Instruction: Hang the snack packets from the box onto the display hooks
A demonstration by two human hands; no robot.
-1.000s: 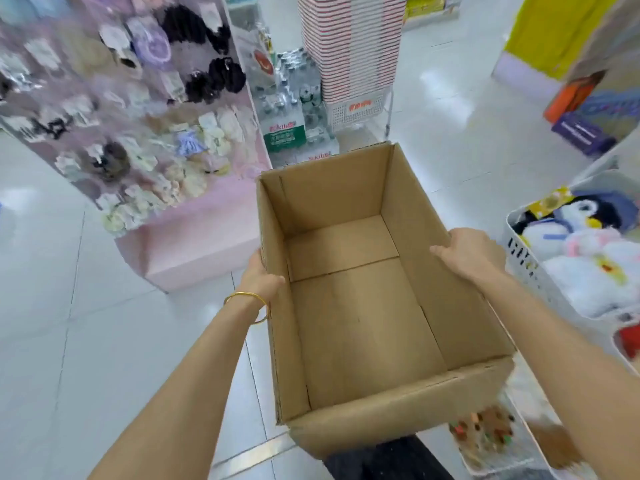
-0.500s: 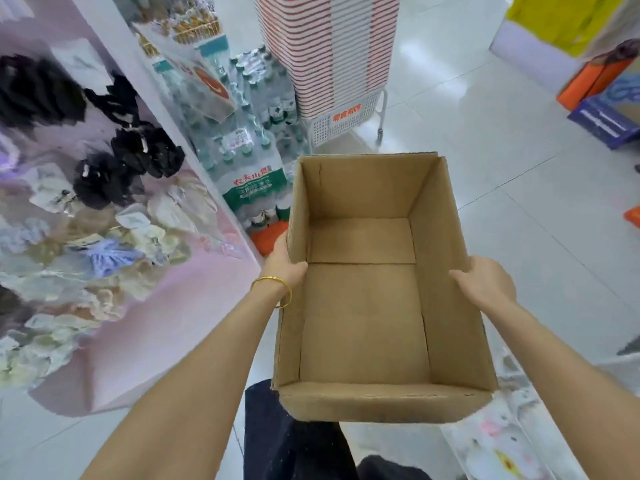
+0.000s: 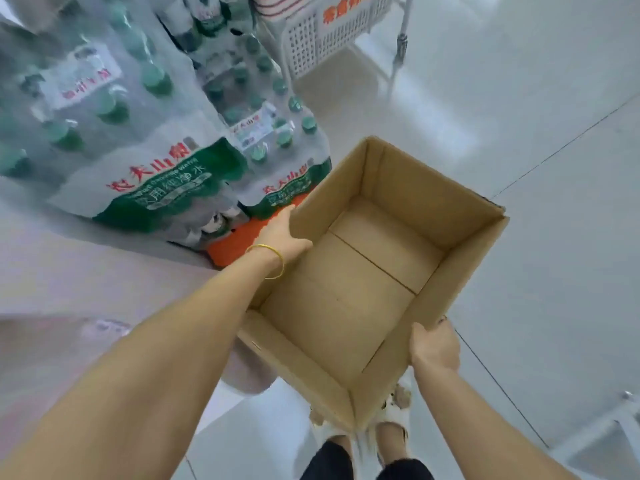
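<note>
Holding the cardboard box (image 3: pixel 346 306) in the air between both hands, I see it from above, open side up, turned askew so its far end points away to my right. Its inside shows bare cardboard, with a flap seam running across the bottom.

My left hand (image 3: pixel 280 233) grips the top edge of the left long wall near the far corner. The palm and fingers lie along the outside and the thumb side is hooked over the rim into the box. That arm is stretched out nearly straight, and a thin gold bangle (image 3: pixel 273 261) sits on the wrist.

My right hand (image 3: pixel 434 348) clasps the right long wall close to the near corner. The thumb lies on the inner face and the fingers wrap round the outside. This arm is pulled in nearer to my body than the left one.

The near corner of the box hangs above my feet (image 3: pixel 391 424), which are in pale sandals on the grey tiled floor (image 3: pixel 519 133).

Just left of the box stand shrink-wrapped packs of bottled water (image 3: pixel 166 188) with green caps and green labels, stacked on an orange base (image 3: pixel 239 240). My left hand is just beside the nearest pack. Beyond them at the top stands a white perforated basket (image 3: pixel 325 39) with orange lettering. A blurred pink display base (image 3: pixel 69 271) fills the left side.
</note>
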